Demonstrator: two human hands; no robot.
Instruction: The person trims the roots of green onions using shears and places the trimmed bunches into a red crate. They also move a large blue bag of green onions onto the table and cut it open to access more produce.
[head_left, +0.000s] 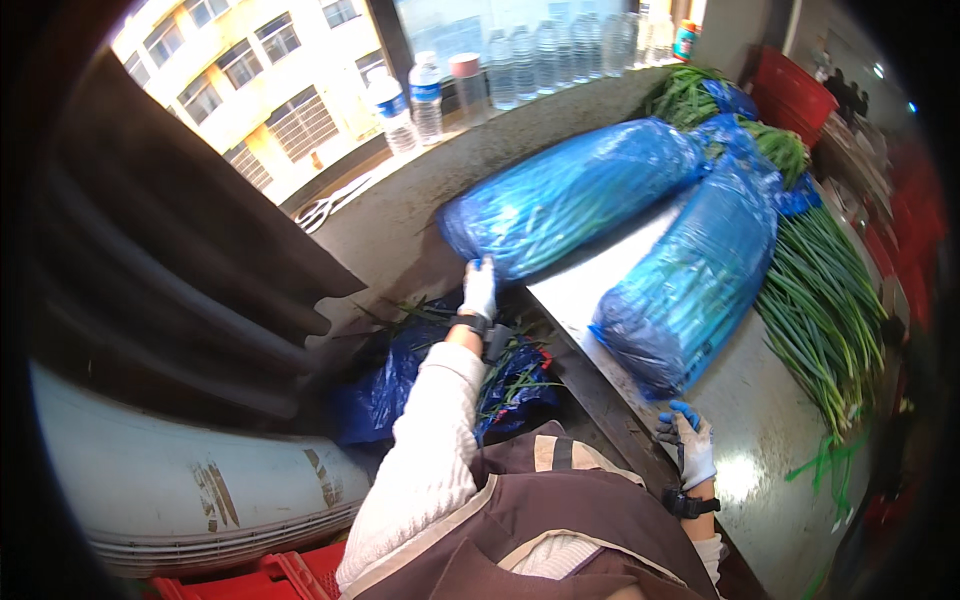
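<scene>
My left hand (480, 286), in a white and blue work glove, is at the near lower end of a long blue plastic bag of green onions (570, 195); whether its fingers grip the film is hidden. A second blue bag of green onions (690, 285) lies to the right on the metal table (757, 420). Just below that bag, my right hand (688, 439), also gloved, is held with curled fingers and nothing visible in it. Loose green onions (821, 307) lie at the table's right side, near green ties (836, 469).
Plastic bottles (547, 56) line the window sill, with scissors (319, 214) at its left end. Below the table's left edge lies a blue bag with green scraps (390, 375). Red crates (791, 94) stand beyond the table and at lower left, beside a white appliance (187, 465).
</scene>
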